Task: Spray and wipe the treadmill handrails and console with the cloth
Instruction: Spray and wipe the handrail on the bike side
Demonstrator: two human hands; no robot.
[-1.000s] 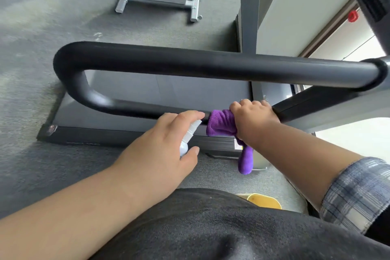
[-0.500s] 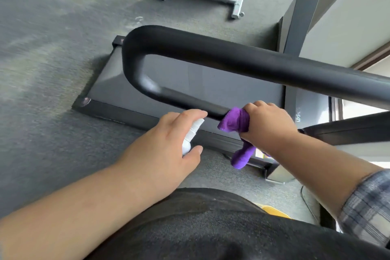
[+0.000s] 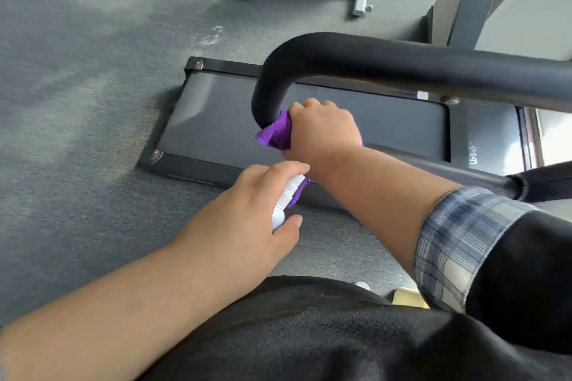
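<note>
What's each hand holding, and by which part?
Left hand grips the white spray bottle near its top. Right hand clasps the purple cloth wrapped round the bend of the handrail.

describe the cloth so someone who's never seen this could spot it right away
Start at the black looped handrail above the treadmill belt. At its curved end, the right hand grips the cloth against it. It is the only bright purple thing here.

Right hand (image 3: 322, 133) fisted round purple cloth (image 3: 277, 133), forearm extended, left hand (image 3: 247, 210) at its 7 o'clock, gripping white spray bottle (image 3: 286, 195), forefinger on top
</note>
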